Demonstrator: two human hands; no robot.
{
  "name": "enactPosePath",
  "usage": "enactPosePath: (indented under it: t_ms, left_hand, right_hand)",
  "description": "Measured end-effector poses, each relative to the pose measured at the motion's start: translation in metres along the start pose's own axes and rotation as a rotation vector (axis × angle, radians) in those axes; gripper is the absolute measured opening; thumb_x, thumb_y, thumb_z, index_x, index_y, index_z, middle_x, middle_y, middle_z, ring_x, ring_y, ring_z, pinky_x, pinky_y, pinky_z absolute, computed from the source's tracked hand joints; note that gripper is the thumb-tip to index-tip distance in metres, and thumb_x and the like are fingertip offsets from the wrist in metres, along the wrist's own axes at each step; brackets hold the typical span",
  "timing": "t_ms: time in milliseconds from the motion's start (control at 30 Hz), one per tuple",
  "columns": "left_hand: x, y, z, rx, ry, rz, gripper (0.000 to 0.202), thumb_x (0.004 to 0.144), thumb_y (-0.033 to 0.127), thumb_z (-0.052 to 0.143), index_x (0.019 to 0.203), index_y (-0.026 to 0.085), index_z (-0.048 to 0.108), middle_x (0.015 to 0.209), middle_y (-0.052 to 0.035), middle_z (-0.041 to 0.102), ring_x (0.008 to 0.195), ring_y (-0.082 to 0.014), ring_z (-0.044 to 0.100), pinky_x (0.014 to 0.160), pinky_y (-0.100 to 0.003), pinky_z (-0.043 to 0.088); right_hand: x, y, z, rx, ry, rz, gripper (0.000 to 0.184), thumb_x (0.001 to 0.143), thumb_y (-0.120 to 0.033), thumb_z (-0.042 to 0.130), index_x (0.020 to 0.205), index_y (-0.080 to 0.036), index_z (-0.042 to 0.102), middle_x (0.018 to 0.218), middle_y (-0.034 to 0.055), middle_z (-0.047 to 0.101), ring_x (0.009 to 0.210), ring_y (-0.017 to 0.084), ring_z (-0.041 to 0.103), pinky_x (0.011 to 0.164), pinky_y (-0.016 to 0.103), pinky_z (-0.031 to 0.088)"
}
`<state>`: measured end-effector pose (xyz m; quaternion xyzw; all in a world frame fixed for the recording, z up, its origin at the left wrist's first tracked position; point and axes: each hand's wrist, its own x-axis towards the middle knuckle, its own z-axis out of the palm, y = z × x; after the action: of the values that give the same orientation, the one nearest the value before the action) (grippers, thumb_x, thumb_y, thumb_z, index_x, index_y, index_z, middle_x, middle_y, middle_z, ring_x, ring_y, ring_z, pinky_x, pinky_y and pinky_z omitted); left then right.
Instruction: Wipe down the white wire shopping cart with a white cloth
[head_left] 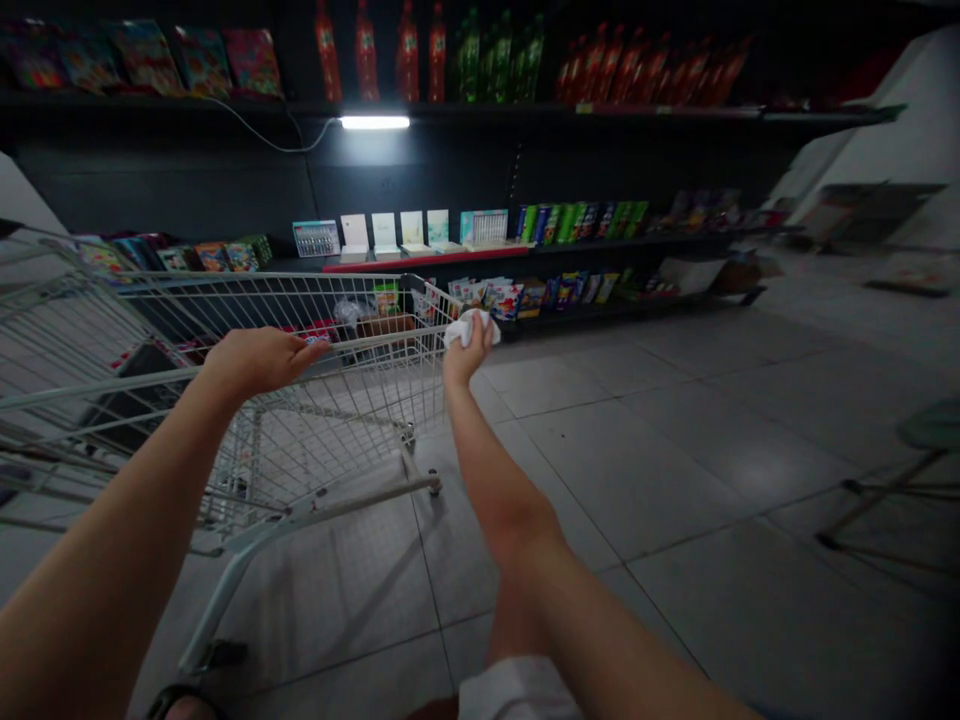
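While L hand (259, 362) rests on cart (262, 305), R fingers (484, 335) pinch white cloth (465, 328)

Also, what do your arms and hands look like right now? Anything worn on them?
Both arms are bare, with no sleeves. The left hand and right hand have no gloves, and no watch, band or cable shows. White fabric, possibly shorts, shows at the bottom edge.

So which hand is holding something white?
The right hand: it holds a crumpled white cloth, while the left hand lies on the cart holding nothing.
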<state>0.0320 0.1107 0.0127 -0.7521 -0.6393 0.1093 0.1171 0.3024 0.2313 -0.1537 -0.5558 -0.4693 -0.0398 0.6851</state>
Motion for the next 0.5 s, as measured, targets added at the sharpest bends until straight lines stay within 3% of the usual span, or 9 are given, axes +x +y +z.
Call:
enactPosePath:
  t_ms: [67, 133, 200, 367, 500]
  left_hand:
    - [-0.002, 0.000, 0.000, 0.003, 0.001, 0.008, 0.080, 0.090, 0.067, 0.008, 0.131, 0.026, 0.063, 0.121, -0.0124, 0.069, 0.116, -0.0372, 0.061, 0.090, -0.045, 0.048]
    - [-0.004, -0.001, 0.000, 0.018, 0.016, 0.016, 0.078, 0.091, 0.067, 0.010, 0.130, 0.026, 0.063, 0.120, -0.0122, 0.069, 0.114, -0.0359, 0.062, 0.088, -0.042, 0.048]
    - [-0.009, -0.002, -0.001, 0.034, 0.031, 0.023, 0.079, 0.091, 0.067, 0.009, 0.127, 0.025, 0.065, 0.117, -0.0134, 0.070, 0.111, -0.0353, 0.063, 0.086, -0.041, 0.048]
    - [-0.025, -0.011, -0.003, -0.004, 0.052, 0.091, 0.090, 0.088, 0.072, 0.004, 0.113, 0.017, 0.070, 0.102, -0.0161, 0.072, 0.097, -0.0334, 0.065, 0.081, -0.042, 0.048]
    - [-0.031, -0.019, 0.001, 0.018, 0.058, 0.079, 0.085, 0.088, 0.072, 0.009, 0.111, 0.020, 0.072, 0.097, -0.0141, 0.073, 0.094, -0.0312, 0.066, 0.080, -0.039, 0.048]
  right_hand:
    - [-0.039, -0.030, 0.011, 0.082, -0.005, 0.044, 0.061, 0.077, -0.007, 0.037, 0.135, -0.019, 0.052, 0.147, 0.0148, 0.039, 0.143, 0.024, 0.034, 0.118, 0.050, 0.029]
    - [-0.070, -0.052, 0.008, 0.191, -0.128, -0.094, 0.055, 0.080, -0.008, 0.041, 0.131, -0.021, 0.055, 0.147, 0.0120, 0.042, 0.141, 0.022, 0.037, 0.118, 0.045, 0.031]
    - [-0.075, -0.059, -0.006, 0.260, -0.239, -0.242, 0.050, 0.081, -0.009, 0.043, 0.126, -0.024, 0.059, 0.140, 0.0097, 0.050, 0.135, 0.021, 0.044, 0.116, 0.042, 0.036]
    - [-0.005, -0.034, -0.050, 0.091, -0.273, -0.214, 0.054, 0.074, -0.005, 0.043, 0.123, -0.017, 0.062, 0.134, 0.0124, 0.054, 0.130, 0.023, 0.048, 0.113, 0.041, 0.037]
    - [0.032, -0.037, -0.070, 0.002, -0.604, -0.313, 0.050, 0.068, -0.003, 0.049, 0.111, -0.018, 0.070, 0.123, 0.0078, 0.064, 0.119, 0.023, 0.056, 0.108, 0.039, 0.041]
